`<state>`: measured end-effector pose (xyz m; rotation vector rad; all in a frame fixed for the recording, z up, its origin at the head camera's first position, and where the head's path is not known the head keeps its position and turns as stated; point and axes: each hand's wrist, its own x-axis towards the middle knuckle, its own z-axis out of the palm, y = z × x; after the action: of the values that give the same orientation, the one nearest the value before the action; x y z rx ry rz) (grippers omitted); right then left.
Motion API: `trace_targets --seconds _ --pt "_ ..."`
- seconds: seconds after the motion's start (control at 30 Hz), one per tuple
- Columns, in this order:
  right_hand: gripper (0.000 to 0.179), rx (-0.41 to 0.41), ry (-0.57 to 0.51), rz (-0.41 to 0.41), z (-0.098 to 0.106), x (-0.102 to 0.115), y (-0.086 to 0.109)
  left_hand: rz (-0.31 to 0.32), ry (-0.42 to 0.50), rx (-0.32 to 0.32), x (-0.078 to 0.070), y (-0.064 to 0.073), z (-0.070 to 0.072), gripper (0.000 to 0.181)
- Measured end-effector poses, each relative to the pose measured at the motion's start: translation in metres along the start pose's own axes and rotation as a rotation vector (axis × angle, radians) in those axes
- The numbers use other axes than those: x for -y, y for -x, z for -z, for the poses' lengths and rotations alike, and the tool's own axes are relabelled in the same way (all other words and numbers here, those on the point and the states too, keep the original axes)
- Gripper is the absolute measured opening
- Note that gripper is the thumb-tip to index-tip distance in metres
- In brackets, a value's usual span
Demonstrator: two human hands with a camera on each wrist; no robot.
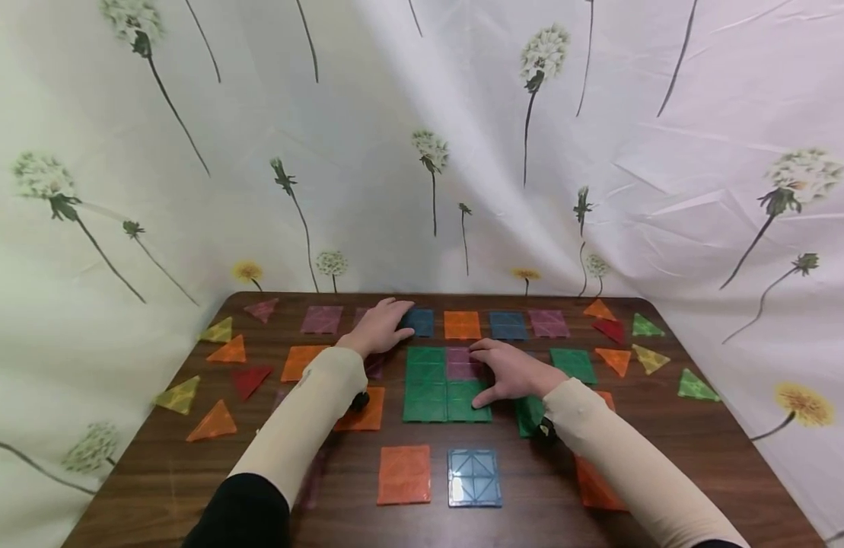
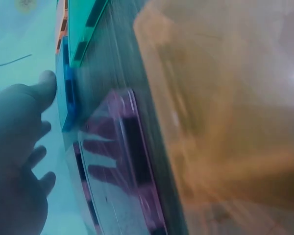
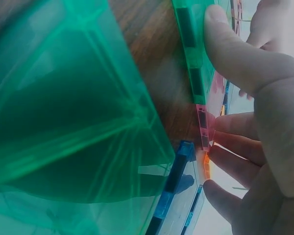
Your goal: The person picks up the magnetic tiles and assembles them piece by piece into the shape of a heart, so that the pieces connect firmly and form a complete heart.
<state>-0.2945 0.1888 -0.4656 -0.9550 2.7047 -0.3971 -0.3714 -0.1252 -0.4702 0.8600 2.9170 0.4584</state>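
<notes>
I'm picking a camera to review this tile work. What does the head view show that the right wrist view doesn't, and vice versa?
Only the head view shows the front orange square, the pale blue square beside it and the red triangle at the table's left.

Only the right wrist view shows the dark strips along a green tile's edge.

Both show the right hand, with its thumb at a green tile, and the left hand.
</notes>
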Motion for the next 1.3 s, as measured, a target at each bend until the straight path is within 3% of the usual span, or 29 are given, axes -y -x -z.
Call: trace_targets --seconds 0.13,0.23,0.43,0.57,0.67,0.87,1.1,1.3 --pt "0.095 0.003 0.015 -0.003 -0.003 0.003 -0.003 0.052 -0.024 0.05 -0.002 -0.001 0.0 0.064" --pt "0.094 0.009 0.019 -0.008 -0.004 0.004 -0.005 0.081 -0.029 0.045 -0.002 -0.003 0.0 0.068" --pt "0.093 0.012 0.02 -0.017 -0.004 0.004 -0.005 0.063 0.124 -0.073 0.001 -0.005 0.002 0.069" --pt "0.093 0.009 0.031 -0.023 -0.003 0.003 -0.005 0.015 0.233 -0.168 0.003 -0.005 0.007 0.045" --pt "0.094 0.009 0.034 -0.025 -0.002 0.002 -0.005 0.011 0.31 -0.198 0.003 -0.003 0.011 0.03" --pt "0.094 -0.007 -0.009 -0.017 0.001 0.001 -0.003 -0.007 0.429 -0.214 -0.004 0.002 0.016 0.023" --pt "0.095 -0.009 -0.005 -0.016 0.001 -0.002 -0.002 -0.102 0.45 -0.175 -0.018 0.011 0.014 0.019" --pt "0.094 -0.012 -0.008 -0.02 -0.002 -0.001 -0.002 -0.096 0.441 -0.148 -0.021 0.013 0.007 0.017"
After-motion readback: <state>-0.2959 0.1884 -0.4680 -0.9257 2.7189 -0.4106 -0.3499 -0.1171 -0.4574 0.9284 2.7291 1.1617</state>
